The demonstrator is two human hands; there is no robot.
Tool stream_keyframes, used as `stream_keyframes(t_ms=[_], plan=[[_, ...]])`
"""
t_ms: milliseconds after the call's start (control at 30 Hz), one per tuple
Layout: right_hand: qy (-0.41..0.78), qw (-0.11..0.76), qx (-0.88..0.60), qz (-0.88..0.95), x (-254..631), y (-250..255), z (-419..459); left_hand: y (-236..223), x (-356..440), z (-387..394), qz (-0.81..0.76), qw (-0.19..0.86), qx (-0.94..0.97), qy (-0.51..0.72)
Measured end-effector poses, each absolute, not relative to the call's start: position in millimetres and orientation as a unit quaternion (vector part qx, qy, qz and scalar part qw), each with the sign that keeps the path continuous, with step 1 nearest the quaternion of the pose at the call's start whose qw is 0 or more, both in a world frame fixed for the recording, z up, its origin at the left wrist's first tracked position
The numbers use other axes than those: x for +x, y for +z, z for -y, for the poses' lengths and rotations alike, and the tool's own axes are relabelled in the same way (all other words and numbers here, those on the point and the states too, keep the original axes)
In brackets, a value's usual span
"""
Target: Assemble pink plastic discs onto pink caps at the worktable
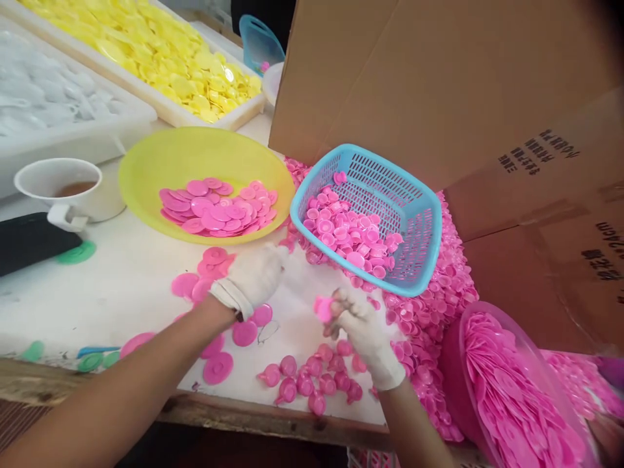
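My left hand (256, 276), in a white glove, is over the white tabletop just in front of the yellow bowl (146, 175). Its fingers are drawn together and blurred; anything in them is hidden. Between the fingertips of my right hand (361, 325), also gloved, is a small pink plastic part (323, 309), too smeared to tell its exact shape. Below that hand lies a cluster of small round pink pieces with stubby spouts (305, 383). Flat pink discs (218, 368) are scattered under and around my left forearm. More pink discs (219, 211) fill the bowl's bottom.
A blue basket (424, 279) of small pink caps rests on a heap of pink pieces (455, 273). Behind rises a cardboard box (414, 84). A pink tub (468, 325) of discs leans at right. Left are a white cup (110, 195), a black object (34, 242) and trays of yellow pieces (170, 58) and white pieces.
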State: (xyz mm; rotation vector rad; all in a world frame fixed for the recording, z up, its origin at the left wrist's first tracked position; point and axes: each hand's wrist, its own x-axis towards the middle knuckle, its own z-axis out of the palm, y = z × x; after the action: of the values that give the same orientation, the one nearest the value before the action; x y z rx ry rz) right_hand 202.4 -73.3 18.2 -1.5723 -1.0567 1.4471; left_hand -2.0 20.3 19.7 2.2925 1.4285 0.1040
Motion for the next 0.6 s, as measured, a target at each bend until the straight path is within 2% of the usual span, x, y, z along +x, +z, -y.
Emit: stream_keyframes(t_ms=[100,167,233,300,367,433,533,600], plan=[[0.499,0.515,-0.604,0.349,215.2,42.2,74.6,23.2,-12.3,-33.3,-0.573,0.167,0.802,0.005],[0.479,0.529,-0.611,0.343,221.5,49.1,80.8,21.5,-12.3,-35.4,-0.578,0.166,0.799,0.0],[0.479,0.445,-0.636,0.41,223.2,46.2,92.8,19.5,-9.5,-34.3,-0.584,0.165,0.794,-0.002],[0.445,0.3,-0.659,0.527,220.8,37.1,107.6,19.0,-6.4,-32.7,-0.594,0.167,0.787,-0.009],[0.373,0.159,-0.663,0.629,216.5,26.9,119.5,19.8,-4.2,-31.5,-0.597,0.17,0.784,-0.009],[0.293,0.08,-0.663,0.685,212.6,18.4,123.6,21.1,-2.2,-30.3,-0.587,0.173,0.79,0.018],[0.235,0.059,-0.666,0.705,208.4,10.2,113.7,22.3,3.0,-25.7,-0.545,0.233,0.794,0.133],[0.238,0.123,-0.668,0.695,205.2,8.5,101.1,21.8,9.6,-19.4,-0.505,0.356,0.763,0.189]])
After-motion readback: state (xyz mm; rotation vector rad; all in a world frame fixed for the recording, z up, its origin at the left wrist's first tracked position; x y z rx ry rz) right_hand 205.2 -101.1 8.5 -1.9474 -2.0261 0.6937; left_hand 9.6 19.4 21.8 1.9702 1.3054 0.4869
